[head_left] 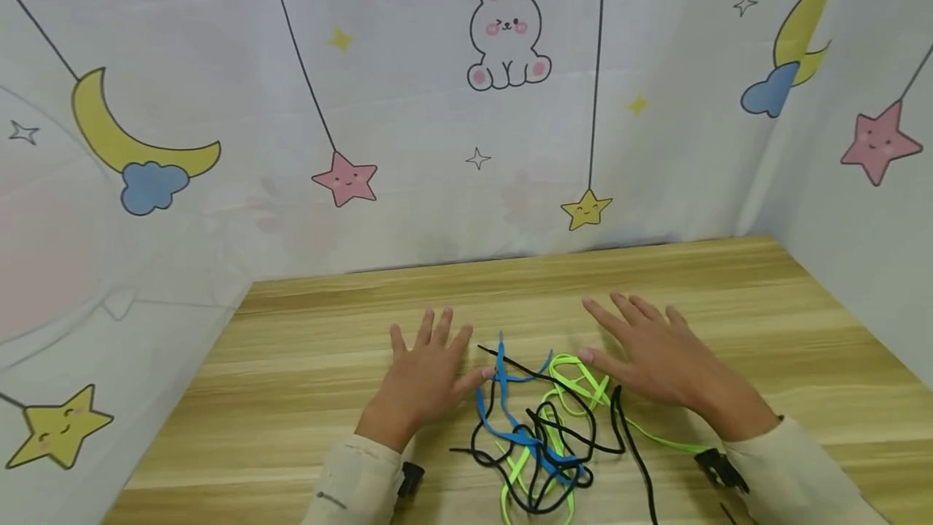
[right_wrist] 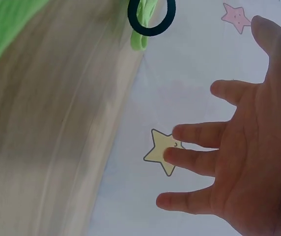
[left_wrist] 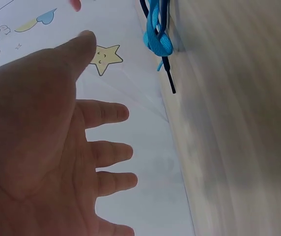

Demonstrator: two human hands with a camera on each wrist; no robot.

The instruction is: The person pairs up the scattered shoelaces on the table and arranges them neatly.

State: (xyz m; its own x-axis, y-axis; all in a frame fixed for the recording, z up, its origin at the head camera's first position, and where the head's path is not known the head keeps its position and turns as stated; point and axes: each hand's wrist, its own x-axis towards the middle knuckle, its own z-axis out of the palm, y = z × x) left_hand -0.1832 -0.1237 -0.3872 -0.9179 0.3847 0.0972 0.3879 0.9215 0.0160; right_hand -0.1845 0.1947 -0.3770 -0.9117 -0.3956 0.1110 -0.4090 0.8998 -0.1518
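Between the two hands on the wooden table lies a loose tangle of laces: a flat blue shoelace [head_left: 502,383], a thin black lace [head_left: 594,420] and a flat neon-green shoelace [head_left: 576,371]. My left hand [head_left: 423,379] is left of the tangle, fingers spread, its thumb near the blue lace. My right hand [head_left: 659,359] is to the right, also spread, its thumb tip beside the green loops. Neither hand holds anything. In the left wrist view, blue and black laces [left_wrist: 158,42] show past the palm; in the right wrist view, a black loop [right_wrist: 151,29] hangs before green lace.
The wooden table [head_left: 291,395] runs back to a white cloth backdrop [head_left: 423,87] printed with stars, moons and rabbits. Cloth also rises along both sides. Black clips or straps [head_left: 411,479] sit at the wrists, and the green lace passes close to the right one.
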